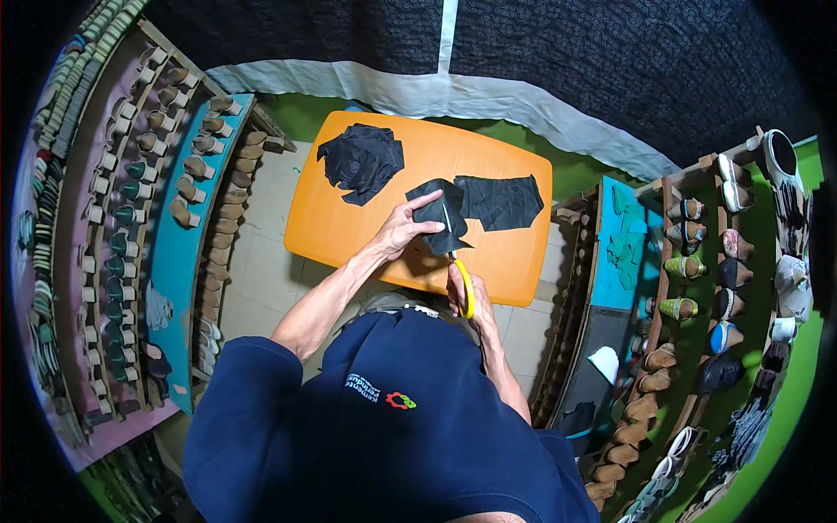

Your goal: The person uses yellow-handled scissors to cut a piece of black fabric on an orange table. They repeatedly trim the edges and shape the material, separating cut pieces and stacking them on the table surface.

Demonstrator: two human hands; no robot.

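Observation:
My left hand (405,225) grips a black sheet of thin material (433,242) by its left side, with thumb and fingers spread along it. In my right hand (455,288) is a pair of scissors with yellow handles (469,298). Their blades point away from me and lie against the black sheet, which is held up over the near part of the orange table (497,281). Right behind the sheet lies a flat stack of black pieces (501,203). Farther left on the tabletop is a heap of black pieces (362,161).
Racks of shoe lasts (126,253) line the left side, beside a blue board (170,296). On the right stand shelves with shoes (684,266) and a blue surface bearing green scraps (623,240). A dark patterned curtain (558,61) hangs behind the table.

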